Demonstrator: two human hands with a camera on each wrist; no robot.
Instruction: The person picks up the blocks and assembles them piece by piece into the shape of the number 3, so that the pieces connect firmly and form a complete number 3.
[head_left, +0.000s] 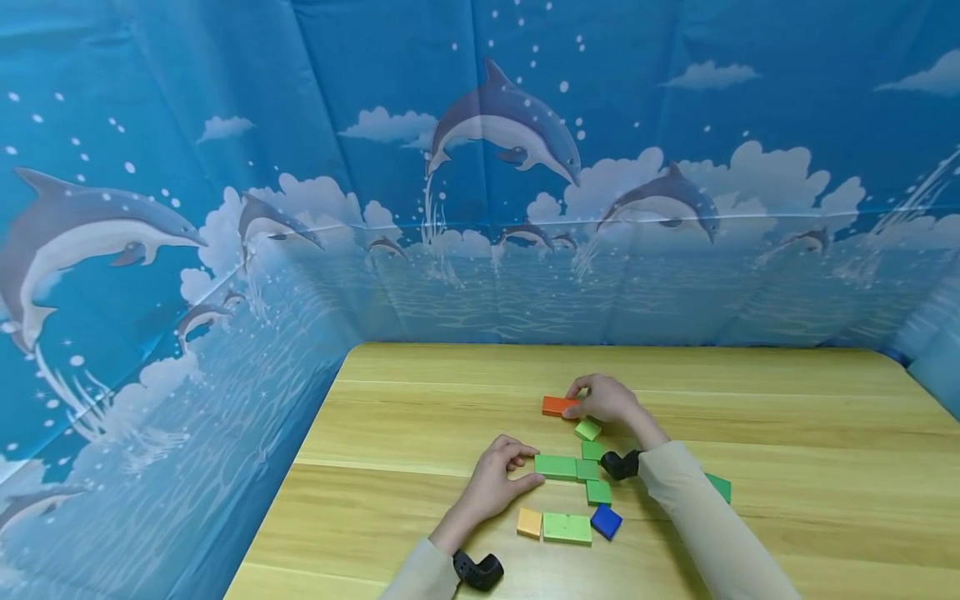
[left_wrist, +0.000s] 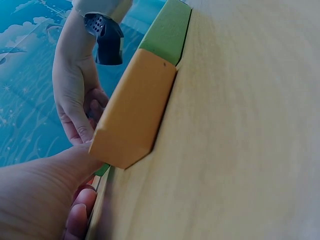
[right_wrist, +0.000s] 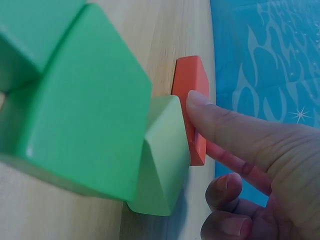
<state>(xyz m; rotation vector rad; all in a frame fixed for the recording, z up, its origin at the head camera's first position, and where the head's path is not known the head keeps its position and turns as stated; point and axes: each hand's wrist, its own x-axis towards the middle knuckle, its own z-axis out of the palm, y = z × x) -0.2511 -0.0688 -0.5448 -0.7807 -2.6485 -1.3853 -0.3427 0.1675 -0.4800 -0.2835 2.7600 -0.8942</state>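
Note:
My right hand (head_left: 609, 400) pinches a flat orange-red block (head_left: 556, 406) at its right end, thumb on the near side, as the right wrist view also shows. Close in front of that hand lies a light green block (head_left: 588, 429), turned at an angle. My left hand (head_left: 491, 477) has its index finger and thumb at the far and near edges of a long green block (head_left: 555, 467), around its left end. That block adjoins a small green square block (head_left: 587, 470), with green blocks behind (head_left: 592, 451) and in front (head_left: 598, 492) of it.
Nearer the front lie a yellow-orange block (head_left: 529, 523), a long light green block (head_left: 567, 528) and a tilted blue block (head_left: 607, 522). A dark green block (head_left: 718, 487) shows partly behind the right sleeve. The wooden table (head_left: 810, 433) meets a dolphin-printed blue curtain (head_left: 465, 300).

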